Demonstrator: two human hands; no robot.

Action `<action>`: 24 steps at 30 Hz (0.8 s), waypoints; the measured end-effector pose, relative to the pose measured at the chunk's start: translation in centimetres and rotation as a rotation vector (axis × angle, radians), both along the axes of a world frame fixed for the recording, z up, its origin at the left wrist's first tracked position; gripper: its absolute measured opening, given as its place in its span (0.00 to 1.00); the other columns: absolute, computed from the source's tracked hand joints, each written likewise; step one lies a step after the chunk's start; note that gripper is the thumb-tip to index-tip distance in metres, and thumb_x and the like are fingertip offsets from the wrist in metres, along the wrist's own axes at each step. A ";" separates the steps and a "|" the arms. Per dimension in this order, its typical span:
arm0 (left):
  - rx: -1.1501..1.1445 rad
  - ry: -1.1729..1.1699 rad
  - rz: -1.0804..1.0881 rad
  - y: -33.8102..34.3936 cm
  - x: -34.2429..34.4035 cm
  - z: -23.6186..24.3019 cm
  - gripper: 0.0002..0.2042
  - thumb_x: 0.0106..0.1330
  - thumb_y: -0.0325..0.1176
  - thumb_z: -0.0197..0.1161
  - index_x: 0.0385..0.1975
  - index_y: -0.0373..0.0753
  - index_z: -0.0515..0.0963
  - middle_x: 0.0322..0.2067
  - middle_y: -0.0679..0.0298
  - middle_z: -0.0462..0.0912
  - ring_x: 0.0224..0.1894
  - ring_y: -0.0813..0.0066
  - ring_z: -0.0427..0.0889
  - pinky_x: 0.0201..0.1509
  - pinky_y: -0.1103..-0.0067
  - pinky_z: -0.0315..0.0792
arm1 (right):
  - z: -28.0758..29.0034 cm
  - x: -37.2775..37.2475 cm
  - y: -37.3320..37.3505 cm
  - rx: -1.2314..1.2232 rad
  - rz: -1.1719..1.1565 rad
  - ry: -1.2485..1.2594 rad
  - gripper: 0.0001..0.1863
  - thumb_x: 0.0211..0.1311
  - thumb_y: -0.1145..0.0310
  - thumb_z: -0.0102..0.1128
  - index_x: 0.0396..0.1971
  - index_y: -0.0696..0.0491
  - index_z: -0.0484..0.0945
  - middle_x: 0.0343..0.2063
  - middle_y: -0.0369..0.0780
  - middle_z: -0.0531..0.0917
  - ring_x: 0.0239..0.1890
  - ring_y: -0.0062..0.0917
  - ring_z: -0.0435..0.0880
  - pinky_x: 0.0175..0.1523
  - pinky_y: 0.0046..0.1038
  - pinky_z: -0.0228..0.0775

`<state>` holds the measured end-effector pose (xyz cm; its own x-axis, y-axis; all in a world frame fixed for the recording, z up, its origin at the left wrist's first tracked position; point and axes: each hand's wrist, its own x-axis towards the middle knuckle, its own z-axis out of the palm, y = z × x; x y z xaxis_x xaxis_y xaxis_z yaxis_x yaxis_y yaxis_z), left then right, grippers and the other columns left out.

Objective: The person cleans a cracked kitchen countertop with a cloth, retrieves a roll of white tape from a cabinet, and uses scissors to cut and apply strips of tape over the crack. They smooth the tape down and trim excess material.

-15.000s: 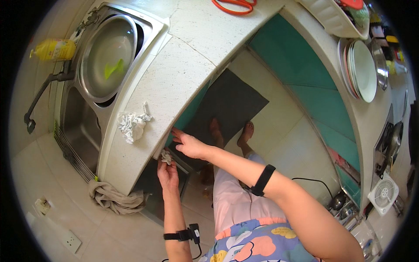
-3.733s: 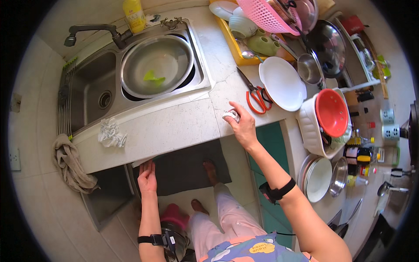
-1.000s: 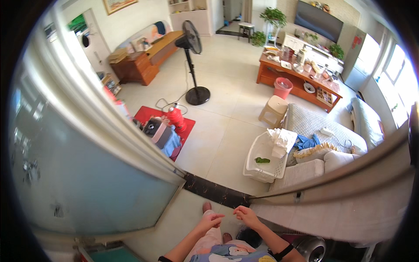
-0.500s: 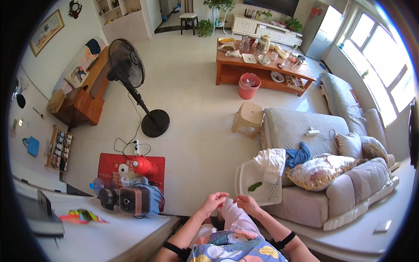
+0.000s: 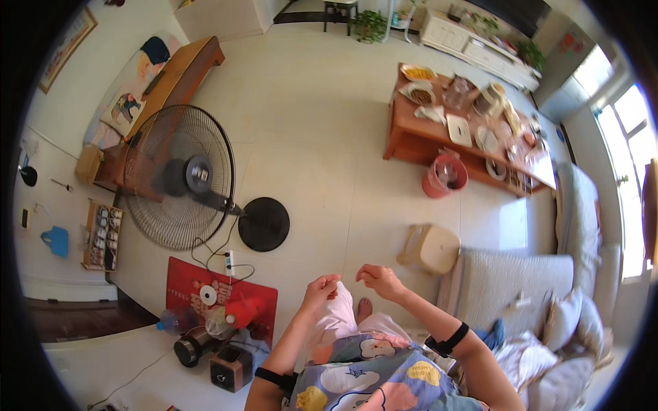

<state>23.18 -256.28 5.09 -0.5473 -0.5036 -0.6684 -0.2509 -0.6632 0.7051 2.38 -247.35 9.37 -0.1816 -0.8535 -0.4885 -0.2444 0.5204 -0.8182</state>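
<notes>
My left hand point(image 5: 322, 293) is at lower centre over my pale pink trouser leg, fingers curled together; whether anything small is between them I cannot make out. Just right of it, slightly apart, my right hand point(image 5: 377, 279) is raised with bent fingers drawn in, and any small item in it is too small to name. Neither hand touches the furniture. Nearest them are a beige plastic stool point(image 5: 432, 248) ahead to the right and a red mat point(image 5: 184, 281) to the left, with appliances, a bottle and a red container on and beside it.
A standing fan point(image 5: 179, 177) has its round base point(image 5: 264, 224) and trailing cables on the tiles left of centre. A wooden coffee table point(image 5: 411, 130) with dishes and a red bin point(image 5: 439, 179) stand ahead right. The padded sofa point(image 5: 507, 274) lines the right; a wooden bench point(image 5: 188, 61) lines the left.
The view has gone from the kitchen, through the doorway, into the living room. The fan and red mat are now closer. My hands have left the counter and are held up before me.
</notes>
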 end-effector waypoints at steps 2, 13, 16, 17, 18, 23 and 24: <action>0.023 0.002 0.023 -6.6 -4.5 -1.4 0.14 0.72 0.32 0.59 0.54 0.36 0.77 0.29 0.71 0.79 0.31 0.84 0.77 0.39 0.83 0.72 | -1.0 -3.8 -8.4 -0.036 0.062 0.016 0.12 0.67 0.62 0.53 0.37 0.53 0.83 0.23 0.38 0.80 0.27 0.23 0.79 0.37 0.28 0.73; 0.208 0.163 0.282 -50.5 -25.6 -5.9 0.13 0.67 0.28 0.61 0.49 0.34 0.78 0.28 0.67 0.80 0.27 0.80 0.78 0.32 0.83 0.72 | -6.6 -28.3 -49.5 -0.013 0.190 0.276 0.14 0.68 0.59 0.52 0.34 0.49 0.84 0.22 0.39 0.83 0.26 0.25 0.82 0.35 0.31 0.74; 0.163 0.077 0.305 -65.0 -30.2 -5.0 0.12 0.70 0.30 0.59 0.51 0.35 0.78 0.29 0.68 0.79 0.30 0.80 0.78 0.37 0.81 0.74 | -7.8 -35.7 -59.4 0.212 0.180 0.243 0.14 0.69 0.58 0.52 0.35 0.47 0.86 0.20 0.38 0.82 0.23 0.23 0.81 0.32 0.29 0.74; 0.134 0.100 0.339 -70.3 -31.2 -5.7 0.12 0.70 0.30 0.59 0.51 0.36 0.78 0.29 0.68 0.79 0.30 0.80 0.78 0.38 0.80 0.74 | -8.6 -37.9 -64.2 0.213 0.185 0.228 0.14 0.69 0.58 0.52 0.35 0.48 0.86 0.20 0.37 0.82 0.23 0.22 0.81 0.32 0.29 0.74; 0.121 0.117 0.372 -75.1 -31.6 -6.4 0.12 0.70 0.31 0.59 0.51 0.36 0.78 0.29 0.68 0.79 0.30 0.80 0.78 0.38 0.80 0.74 | -9.2 -39.8 -68.3 0.231 0.191 0.207 0.14 0.69 0.59 0.52 0.34 0.48 0.86 0.20 0.37 0.82 0.23 0.22 0.81 0.32 0.28 0.74; 0.071 0.068 0.585 -96.4 -29.7 -4.7 0.13 0.70 0.31 0.60 0.51 0.35 0.78 0.29 0.68 0.79 0.31 0.78 0.78 0.39 0.79 0.74 | -9.4 -43.3 -97.4 0.074 0.313 0.244 0.15 0.70 0.57 0.52 0.34 0.50 0.85 0.23 0.36 0.83 0.24 0.21 0.80 0.34 0.27 0.74; 0.064 0.060 0.647 -99.5 -28.5 -4.2 0.13 0.70 0.30 0.60 0.51 0.35 0.78 0.29 0.68 0.79 0.31 0.78 0.78 0.39 0.79 0.75 | -8.1 -42.3 -103.2 0.037 0.368 0.224 0.15 0.70 0.58 0.52 0.35 0.50 0.85 0.24 0.37 0.83 0.24 0.21 0.81 0.34 0.27 0.75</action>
<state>-5.33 -355.80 0.89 -0.1844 -0.7044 -0.6854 0.2517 -0.7079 0.6599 -39.92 -350.56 1.30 0.0265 -0.8637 -0.5032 -0.5887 0.3934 -0.7062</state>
